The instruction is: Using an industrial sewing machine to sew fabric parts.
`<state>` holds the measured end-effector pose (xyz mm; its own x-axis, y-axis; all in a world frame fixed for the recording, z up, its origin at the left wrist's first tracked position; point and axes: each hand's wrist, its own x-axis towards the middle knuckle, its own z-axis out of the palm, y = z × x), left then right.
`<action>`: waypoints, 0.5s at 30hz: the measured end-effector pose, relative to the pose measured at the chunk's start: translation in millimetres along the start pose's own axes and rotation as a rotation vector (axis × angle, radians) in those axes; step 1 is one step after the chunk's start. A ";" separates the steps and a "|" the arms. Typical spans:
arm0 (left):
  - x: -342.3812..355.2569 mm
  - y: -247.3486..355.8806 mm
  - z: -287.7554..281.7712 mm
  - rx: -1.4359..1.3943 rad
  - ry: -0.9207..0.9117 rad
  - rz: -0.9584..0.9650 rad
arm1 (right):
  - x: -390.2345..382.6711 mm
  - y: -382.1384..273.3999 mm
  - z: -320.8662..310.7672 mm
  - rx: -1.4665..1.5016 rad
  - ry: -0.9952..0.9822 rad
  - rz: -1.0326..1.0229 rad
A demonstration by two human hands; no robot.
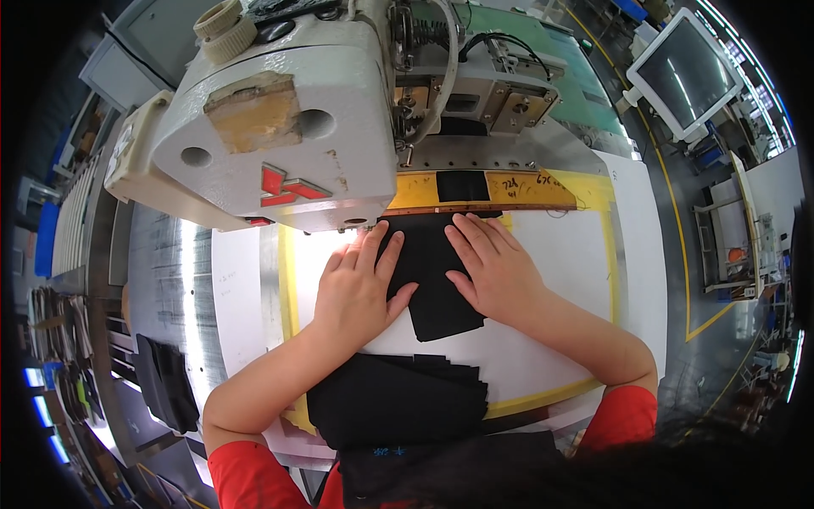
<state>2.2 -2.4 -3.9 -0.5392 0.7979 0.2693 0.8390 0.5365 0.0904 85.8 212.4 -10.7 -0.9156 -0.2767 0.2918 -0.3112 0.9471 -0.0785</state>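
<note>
A black fabric piece (434, 288) lies flat on the white work surface, its far edge up against the yellow clamp plate (543, 190) of a sewing machine (280, 110). My left hand (354, 284) rests flat on its left side, fingers extended, fingertips close under the machine head. On its right side lies my right hand (492, 267), also flat with fingers stretched toward the plate. Neither hand grips anything; both press on the cloth. A black patch (462, 186) shows in the opening of the plate.
A stack of black fabric pieces (398, 399) lies at the near edge, in front of my body. More black cloth (165, 382) sits to the left. Yellow tape (609, 263) borders the white surface. A monitor (685, 74) stands at the far right, beside a floor aisle.
</note>
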 end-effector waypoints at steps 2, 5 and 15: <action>0.5 0.8 -0.9 -0.013 0.006 0.001 | -0.3 0.3 -0.2 -0.006 -0.001 0.000; -0.7 1.0 -2.2 0.005 0.013 0.006 | -1.2 -0.5 -0.1 0.026 0.020 0.005; 1.7 6.1 -4.5 -0.003 0.028 -0.023 | -1.2 4.5 5.4 0.040 0.054 -0.032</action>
<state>6.7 0.9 1.4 -0.5562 0.7772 0.2943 0.8267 0.5538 0.0996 84.2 216.1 -16.5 -0.8904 -0.2966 0.3453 -0.3509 0.9304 -0.1056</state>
